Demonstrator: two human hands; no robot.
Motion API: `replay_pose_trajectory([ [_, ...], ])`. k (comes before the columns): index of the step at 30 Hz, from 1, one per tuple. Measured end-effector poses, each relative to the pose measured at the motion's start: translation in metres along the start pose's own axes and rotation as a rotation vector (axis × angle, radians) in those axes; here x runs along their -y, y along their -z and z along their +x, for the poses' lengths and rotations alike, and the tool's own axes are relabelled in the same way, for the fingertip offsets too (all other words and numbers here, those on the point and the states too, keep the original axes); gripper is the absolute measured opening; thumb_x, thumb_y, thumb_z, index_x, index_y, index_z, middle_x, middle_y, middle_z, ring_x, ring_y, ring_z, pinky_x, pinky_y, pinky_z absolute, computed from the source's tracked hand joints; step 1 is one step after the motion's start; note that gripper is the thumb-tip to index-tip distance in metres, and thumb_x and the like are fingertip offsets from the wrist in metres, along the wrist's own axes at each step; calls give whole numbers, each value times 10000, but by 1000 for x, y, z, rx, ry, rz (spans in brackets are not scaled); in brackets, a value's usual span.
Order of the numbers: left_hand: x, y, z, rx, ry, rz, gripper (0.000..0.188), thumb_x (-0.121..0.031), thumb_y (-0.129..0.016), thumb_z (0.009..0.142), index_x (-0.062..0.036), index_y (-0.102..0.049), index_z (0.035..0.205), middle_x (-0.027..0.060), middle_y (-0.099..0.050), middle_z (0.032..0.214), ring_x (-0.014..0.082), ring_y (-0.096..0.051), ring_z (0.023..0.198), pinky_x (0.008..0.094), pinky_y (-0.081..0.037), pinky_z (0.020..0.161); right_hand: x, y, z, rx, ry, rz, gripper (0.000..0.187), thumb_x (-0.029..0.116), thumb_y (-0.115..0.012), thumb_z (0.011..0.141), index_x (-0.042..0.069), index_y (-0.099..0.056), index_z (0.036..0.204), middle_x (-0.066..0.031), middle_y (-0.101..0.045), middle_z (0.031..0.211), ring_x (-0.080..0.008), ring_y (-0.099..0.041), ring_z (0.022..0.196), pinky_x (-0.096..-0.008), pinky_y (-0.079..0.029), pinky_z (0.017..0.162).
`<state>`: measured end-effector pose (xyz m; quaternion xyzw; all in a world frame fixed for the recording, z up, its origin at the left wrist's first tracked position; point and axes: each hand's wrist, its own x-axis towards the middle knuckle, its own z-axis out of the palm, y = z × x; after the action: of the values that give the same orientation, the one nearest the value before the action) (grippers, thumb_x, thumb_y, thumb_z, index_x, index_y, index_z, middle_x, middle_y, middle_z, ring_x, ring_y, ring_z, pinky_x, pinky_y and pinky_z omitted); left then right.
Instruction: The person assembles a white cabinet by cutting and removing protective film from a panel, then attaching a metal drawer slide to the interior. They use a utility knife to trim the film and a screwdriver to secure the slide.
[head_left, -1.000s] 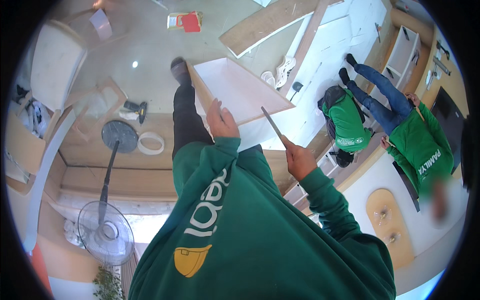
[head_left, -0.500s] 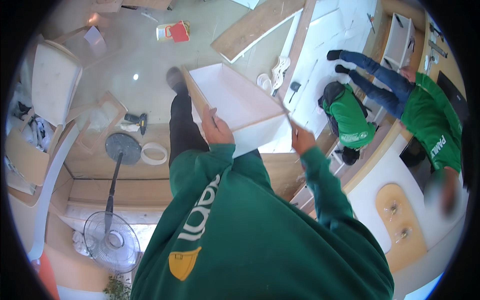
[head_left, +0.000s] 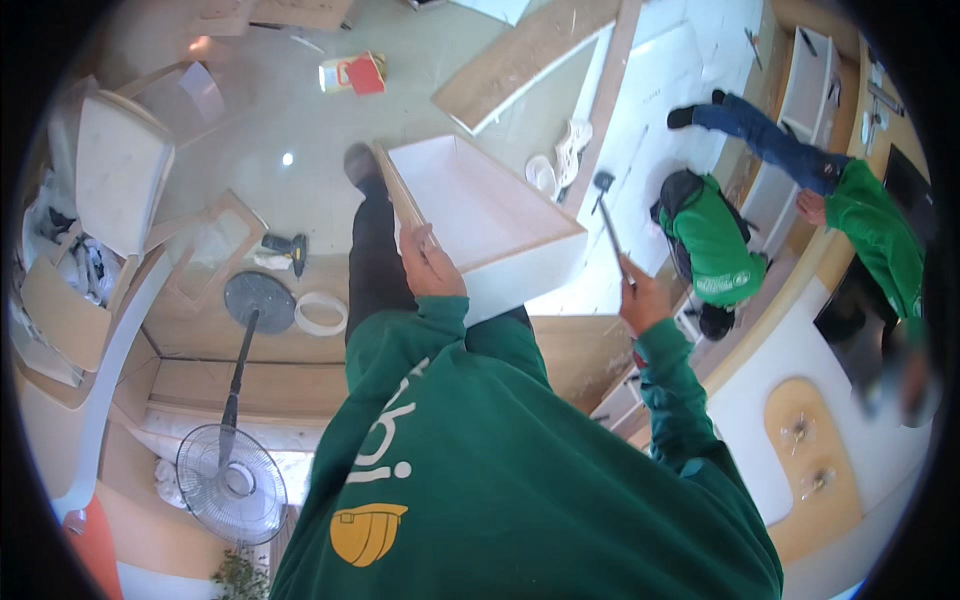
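Observation:
An open box shaped like a drawer point(head_left: 470, 190), white inside with bare wooden edges, is tilted in front of my legs. My left hand point(head_left: 430, 262) is closed on its left side, near the close corner. To the right of the box, my right hand point(head_left: 643, 298) is closed around a slim, dark, bar-like tool point(head_left: 611, 232) that points up and away. The tool is apart from the box, and its exact kind is not clear. Its far end overlaps a small dark object point(head_left: 603, 181) in the view.
A co-worker in green point(head_left: 710, 235) crouches at right; another person point(head_left: 880, 230) is by the curved counter. A standing fan point(head_left: 232, 480), a cordless drill point(head_left: 297, 252) and a white ring point(head_left: 320, 313) are at left. Ahead lie a wooden panel point(head_left: 520, 65) and white clogs point(head_left: 571, 150).
My right hand has moved right and the tool has swung away from the box's edge. My left hand keeps its grip on the box. The standing co-worker's arm has shifted.

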<state>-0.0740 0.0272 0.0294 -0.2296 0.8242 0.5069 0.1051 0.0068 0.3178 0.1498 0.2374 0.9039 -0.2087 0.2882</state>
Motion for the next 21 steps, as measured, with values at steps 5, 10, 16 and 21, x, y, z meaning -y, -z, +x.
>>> replay_pose_trajectory([
  [5, 15, -4, -12, 39, 76, -222, 469, -137, -350, 934, 25, -384, 1372, 162, -594, 1203, 263, -570, 1057, 357, -435, 938, 26, -3, 4, 115, 91, -9, 377, 67, -541, 871, 144, -609, 1234, -231, -639, 768, -411, -641, 714, -472, -517, 646],
  [10, 2, -4, 1, 61, 86, -307, 511, -289, -350, 992, 38, -356, 1384, 197, -485, 1328, 294, -471, 1221, 385, -359, 1033, 54, -5, 43, 106, -80, 40, 410, 70, -528, 861, 124, -571, 1266, -220, -651, 804, -404, -632, 729, -488, -517, 670],
  [16, -12, 0, 5, -11, 63, -296, 621, -419, -297, 1010, 46, -286, 1422, 218, -374, 1427, 315, -353, 1332, 404, -262, 1109, 176, -13, -43, 509, 76, 195, 533, 85, -533, 846, 95, -441, 1371, -217, -621, 898, -394, -632, 801, -491, -506, 699],
  [21, 7, 2, -8, 104, 68, -367, 591, -382, -270, 1015, 46, -276, 1423, 222, -427, 1391, 321, -367, 1322, 397, -260, 1102, 180, -50, -10, 644, 39, 14, 550, 73, -517, 848, 77, -415, 1388, -200, -622, 913, -374, -634, 869, -458, -523, 742],
])
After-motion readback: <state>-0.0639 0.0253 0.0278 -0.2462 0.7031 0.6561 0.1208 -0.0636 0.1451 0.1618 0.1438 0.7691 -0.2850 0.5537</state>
